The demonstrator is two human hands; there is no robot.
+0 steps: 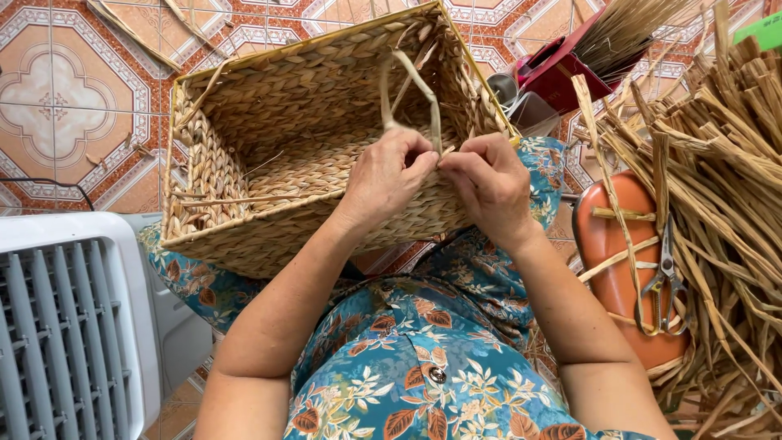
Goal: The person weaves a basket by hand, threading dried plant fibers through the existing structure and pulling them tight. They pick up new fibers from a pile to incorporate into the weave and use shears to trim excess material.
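Note:
A rectangular woven straw basket rests tilted against my lap, its opening facing up. My left hand and my right hand meet at the near rim of the basket. Both pinch a looped straw strand that arches up from the rim between them. The fingertips of the two hands touch each other at the strand's base. Loose thin straws lie inside the basket.
A heap of dried straw strips lies on the right, over an orange sandal with metal scissors on it. A grey-white fan housing stands at bottom left. A red box holding a straw bundle sits behind on the patterned tile floor.

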